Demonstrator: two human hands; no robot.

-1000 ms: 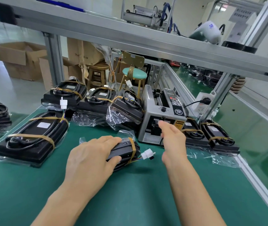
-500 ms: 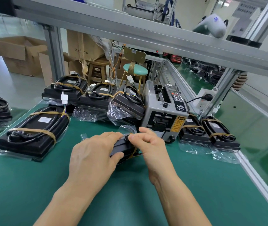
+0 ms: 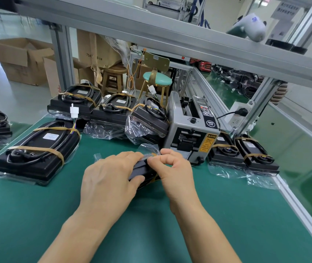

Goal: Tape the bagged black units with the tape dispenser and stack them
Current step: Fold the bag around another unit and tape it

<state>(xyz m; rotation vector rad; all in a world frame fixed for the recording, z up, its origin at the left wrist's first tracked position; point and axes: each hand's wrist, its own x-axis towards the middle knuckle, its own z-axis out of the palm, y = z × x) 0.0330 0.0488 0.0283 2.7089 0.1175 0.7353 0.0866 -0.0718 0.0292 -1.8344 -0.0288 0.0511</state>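
A green bench mat (image 3: pixel 37 215) carries everything here. On its left lies a stack of bagged black units (image 3: pixel 35 154) bound with tan tape, with more bagged units (image 3: pixel 111 114) crowded along the back edge and two more (image 3: pixel 242 154) at the right. The grey tape dispenser (image 3: pixel 191 130) stands between those groups, just behind the hands.

In front of it, at the middle of the mat, lies the unit in work (image 3: pixel 142 171), mostly covered. The left hand (image 3: pixel 109 179) lies over it with fingers curved around its far edge and thumb on the near side, holding it down. The right hand (image 3: pixel 172 168) pinches thumb and forefinger at the unit's top edge, just where the clear bag (image 3: pixel 149 149) bunches up (a strip of tape may be between the fingertips, but it is too small to tell).

The step in hand looks like the taping itself, closing the bag on this unit. The next move calls for pressing the strip flat along the folded plastic while the left hand keeps the unit from sliding, then lifting it onto a stack.
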